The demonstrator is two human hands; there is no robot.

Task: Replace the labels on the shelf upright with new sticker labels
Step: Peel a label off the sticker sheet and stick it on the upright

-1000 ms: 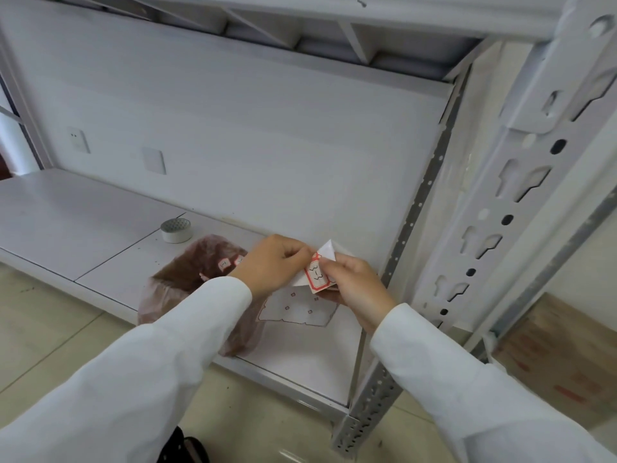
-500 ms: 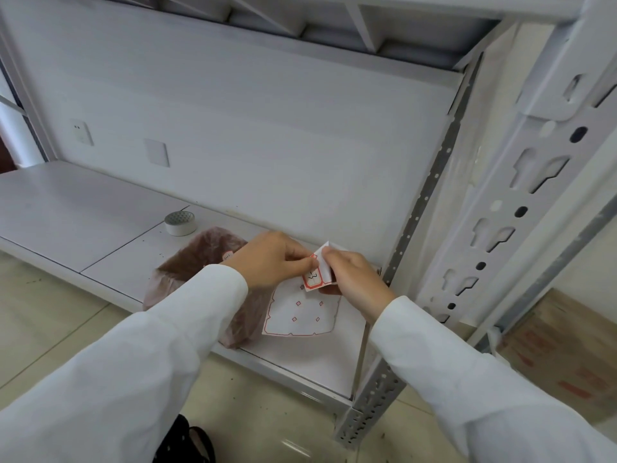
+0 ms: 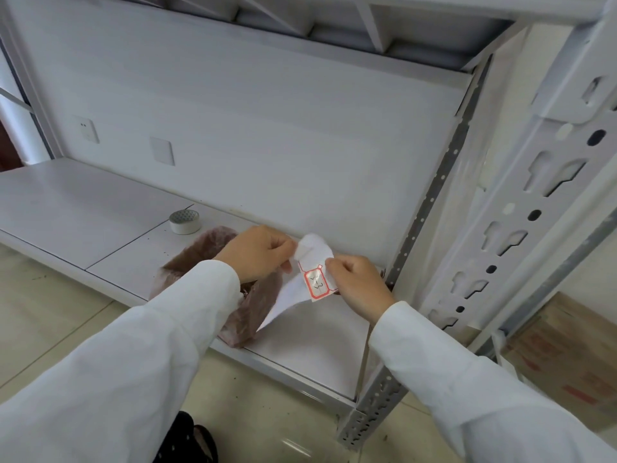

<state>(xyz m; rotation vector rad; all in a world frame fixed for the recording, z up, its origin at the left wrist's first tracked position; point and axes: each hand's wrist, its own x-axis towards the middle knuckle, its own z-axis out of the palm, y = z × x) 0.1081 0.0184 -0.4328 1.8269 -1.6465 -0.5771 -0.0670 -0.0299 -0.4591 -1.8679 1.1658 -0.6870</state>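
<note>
Above the lower shelf board (image 3: pixel 320 349), both hands hold a white sticker sheet (image 3: pixel 293 295). My left hand (image 3: pixel 257 253) pinches the curled top of the sheet's backing. My right hand (image 3: pixel 359 285) pinches a red-bordered label (image 3: pixel 315 282) with handwriting on it, at the sheet's right edge. The label is partly lifted from the backing. The grey slotted shelf upright (image 3: pixel 521 228) rises to the right of my hands. No label shows on its visible face.
A pinkish plastic bag (image 3: pixel 247 315) sits open on the shelf under my left wrist. A roll of white tape (image 3: pixel 184 222) lies behind it. A cardboard box (image 3: pixel 564 355) stands on the floor at the right. The upper shelf hangs overhead.
The sheet has come up off the shelf board and now hangs between my hands, folded open. The red-bordered label has turned to face me and is peeled further.
</note>
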